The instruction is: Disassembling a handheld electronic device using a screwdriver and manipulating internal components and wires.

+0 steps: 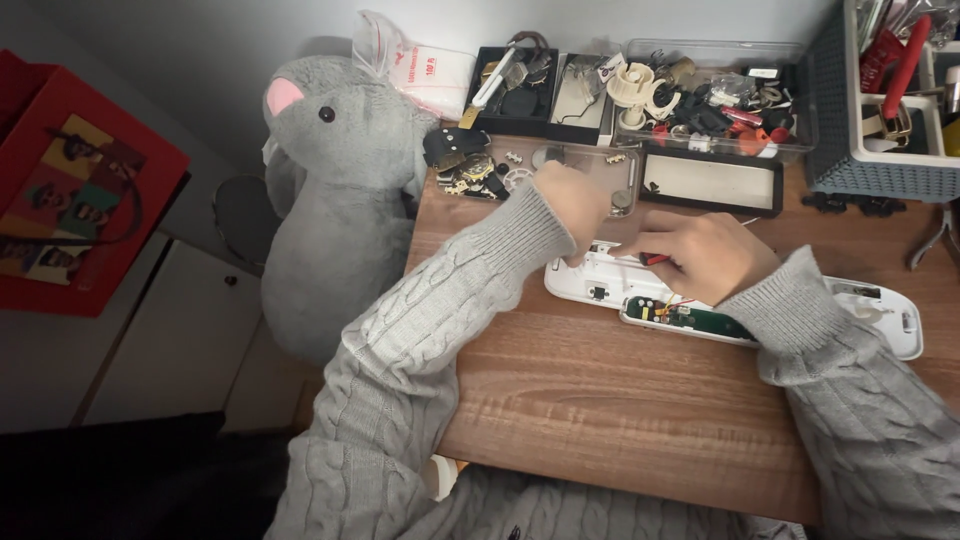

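Long white case lying left-right under both hands; right hand nearer, pinching small red tool; left hand curled, grip hidden.

there is one view only, from a camera on the person's head, looking steeply down and forward over the wooden desk from its near edge toward the wall behind its far edge. it sits close, so both grey knitted sleeves fill the lower frame, with the left hand and right hand near the middle of the desk. the desk's left edge and the floor beyond it show, while its right edge is cut off.
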